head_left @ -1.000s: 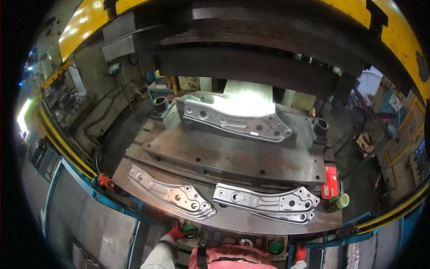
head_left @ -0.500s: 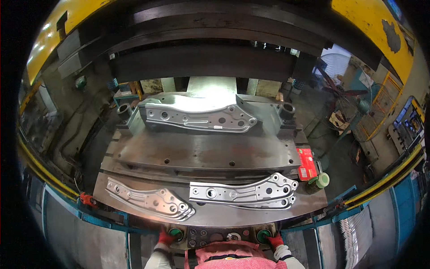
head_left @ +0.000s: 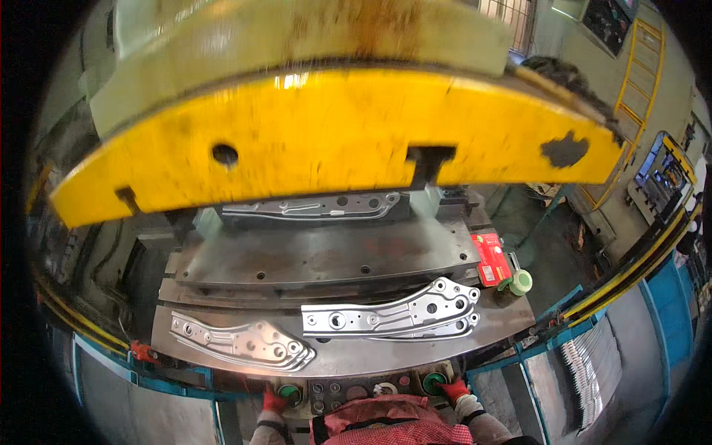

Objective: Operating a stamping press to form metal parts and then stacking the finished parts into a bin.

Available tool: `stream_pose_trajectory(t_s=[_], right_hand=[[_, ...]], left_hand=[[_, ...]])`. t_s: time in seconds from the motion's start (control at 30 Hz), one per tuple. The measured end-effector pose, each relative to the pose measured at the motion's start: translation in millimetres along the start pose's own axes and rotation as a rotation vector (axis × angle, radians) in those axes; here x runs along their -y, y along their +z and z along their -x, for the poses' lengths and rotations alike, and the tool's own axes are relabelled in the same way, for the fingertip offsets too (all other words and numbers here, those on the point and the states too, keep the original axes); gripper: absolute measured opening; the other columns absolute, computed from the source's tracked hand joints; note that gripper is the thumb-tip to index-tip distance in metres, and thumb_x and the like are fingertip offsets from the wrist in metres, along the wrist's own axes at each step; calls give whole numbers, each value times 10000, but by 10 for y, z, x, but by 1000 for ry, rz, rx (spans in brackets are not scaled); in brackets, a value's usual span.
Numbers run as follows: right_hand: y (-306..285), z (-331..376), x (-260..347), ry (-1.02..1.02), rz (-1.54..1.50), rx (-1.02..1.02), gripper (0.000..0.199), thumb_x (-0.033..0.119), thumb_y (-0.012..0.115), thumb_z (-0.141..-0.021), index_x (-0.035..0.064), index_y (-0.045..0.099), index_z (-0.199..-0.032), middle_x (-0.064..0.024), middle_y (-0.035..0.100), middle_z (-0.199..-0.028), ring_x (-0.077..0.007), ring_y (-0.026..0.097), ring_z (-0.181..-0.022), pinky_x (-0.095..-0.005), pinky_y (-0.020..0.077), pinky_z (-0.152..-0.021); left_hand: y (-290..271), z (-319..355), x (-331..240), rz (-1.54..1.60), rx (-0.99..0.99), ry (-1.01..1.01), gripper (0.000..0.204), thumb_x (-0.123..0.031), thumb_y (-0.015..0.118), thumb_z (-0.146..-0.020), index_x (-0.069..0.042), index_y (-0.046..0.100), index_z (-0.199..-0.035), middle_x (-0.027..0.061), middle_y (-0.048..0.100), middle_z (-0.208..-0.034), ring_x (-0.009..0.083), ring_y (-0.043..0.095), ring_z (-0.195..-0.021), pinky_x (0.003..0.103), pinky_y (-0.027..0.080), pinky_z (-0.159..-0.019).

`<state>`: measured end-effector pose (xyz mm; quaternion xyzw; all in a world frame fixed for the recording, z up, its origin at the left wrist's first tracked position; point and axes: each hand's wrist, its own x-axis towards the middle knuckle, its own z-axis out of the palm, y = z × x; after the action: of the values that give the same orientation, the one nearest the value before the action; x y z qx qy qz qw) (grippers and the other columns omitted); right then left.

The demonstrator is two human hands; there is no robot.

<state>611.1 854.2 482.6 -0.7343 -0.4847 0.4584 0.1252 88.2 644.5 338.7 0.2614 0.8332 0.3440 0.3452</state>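
Observation:
My left hand (head_left: 275, 400), in a red glove, rests against the outer side of a round green push button (head_left: 289, 394) on the control panel. Opposite it, my right hand (head_left: 455, 390), gloved in red too, touches the edge of the other green push button (head_left: 433, 383). The fingers of both hands are too small and partly hidden to make out. Beyond the panel, a stamped metal bracket (head_left: 315, 207) lies on the lower die (head_left: 326, 248), its upper part covered by the yellow press ram (head_left: 319, 141).
Overlapping stamped brackets lie on the bolster plate (head_left: 356, 362), a left stack (head_left: 237, 343) and a right stack (head_left: 393, 315). At the plate's right stand a red box (head_left: 489, 259) and a container with a pale green lid (head_left: 521, 281). More parts fill a side bin (head_left: 586, 386).
The yellow press ram has come down in front of the die, hiding much of the bracket there. The view has shifted slightly. Both hands stay at the green push buttons.

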Motion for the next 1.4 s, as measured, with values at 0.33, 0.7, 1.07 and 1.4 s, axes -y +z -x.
stream_pose_trajectory(t_s=[0.33, 0.7, 1.07, 1.4], right_hand=[[57, -202, -241, -9, 58, 17, 974, 551, 756, -552, -29, 403, -1251, -223, 489, -1231, -327, 469, -1153, -364, 394, -939], [-1043, 50, 637, -487, -334, -698, 808, 147, 715, -711, -6, 254, -1358, -207, 328, -1363, -316, 335, -1244, -366, 253, -1038], [-306, 1, 2861, -1203, 1151, 49, 1013, 492, 751, -524, 122, 302, -1353, -160, 355, -1333, -365, 272, -1267, -516, 158, -1056], [-164, 12, 3036, -1224, 1076, 109, 998, 453, 752, -509, 141, 312, -1349, -140, 367, -1342, -333, 293, -1271, -501, 139, -1075]], left_hand=[[-114, 306, -758, 87, 64, -168, 1325, -292, 893, -375, 54, 87, -1368, 179, 294, -1376, 260, 318, -1261, 337, 324, -1023], [-1065, 446, -712, -95, -669, 217, 743, -256, 639, -799, 30, 241, -1357, 189, 302, -1391, 296, 305, -1272, 361, 206, -1069], [-1167, -149, -5300, -624, -571, 1212, 778, -248, 716, -652, -39, 357, -1310, 156, 379, -1342, 341, 316, -1264, 432, 208, -1067], [-561, -1435, -6382, -695, -220, 1115, 267, -234, 626, -695, -140, 575, -940, 80, 595, -767, 280, 589, -777, 393, 438, -725]])
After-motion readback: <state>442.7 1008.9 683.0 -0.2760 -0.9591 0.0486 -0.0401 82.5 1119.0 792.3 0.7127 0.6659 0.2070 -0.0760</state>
